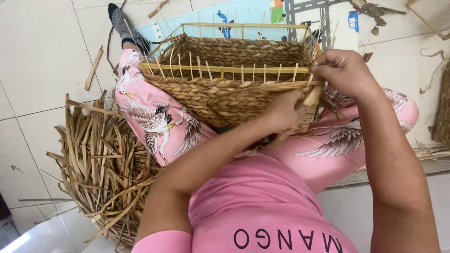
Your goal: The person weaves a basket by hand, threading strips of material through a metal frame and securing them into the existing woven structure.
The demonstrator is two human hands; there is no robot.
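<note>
A rectangular woven straw basket point(225, 93) with a thin bamboo frame rests on my lap, its rim lined with upright sticks. My left hand point(283, 112) presses against the basket's near right side, fingers closed on a dried straw strand at the weave. My right hand point(340, 70) grips the basket's right rim corner, pinching the straw and a stick there. I wear pink trousers with a bird print point(154, 117) and a pink shirt.
A heap of dried straw leaves point(101, 159) lies on the tiled floor at my left. A colourful play mat point(262, 14) lies beyond the basket. Loose straw scraps point(375, 9) lie far right; another woven piece point(443, 107) shows at the right edge.
</note>
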